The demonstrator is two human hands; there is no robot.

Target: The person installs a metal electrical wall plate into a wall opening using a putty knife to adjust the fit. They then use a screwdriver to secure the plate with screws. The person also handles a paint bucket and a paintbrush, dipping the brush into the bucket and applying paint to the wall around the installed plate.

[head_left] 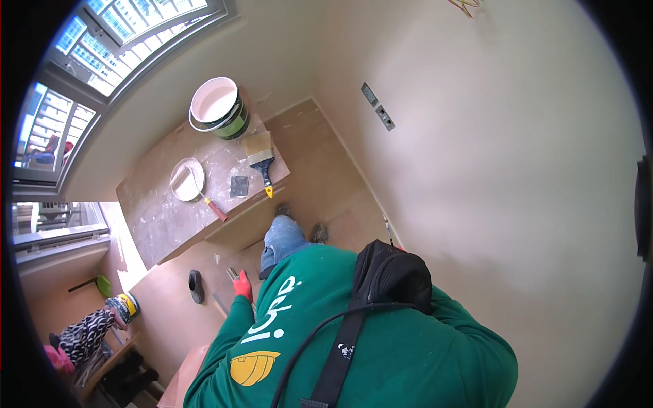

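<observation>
My left hand [243, 286], in a red glove, is low at my left side. Its fingers are closed around a small tool with a metal edge [232, 273], whose exact kind I cannot make out. Of my right hand [400, 248] only a bit of red glove shows past a black mesh piece [393, 275] on my green top. Beside that glove, close to the wall, a thin upright tool [388, 230] sticks out. Whether the right fingers grip it is hidden.
Ahead, a low board-topped platform [146, 194] bears a paint bucket [237, 122], a wide flat brush [261, 160], a dark square pad [239, 186] and a white lid [179, 193] with a red-handled tool [216, 209]. A dark shoe [196, 287] lies left. Wall sockets [377, 107] are at right.
</observation>
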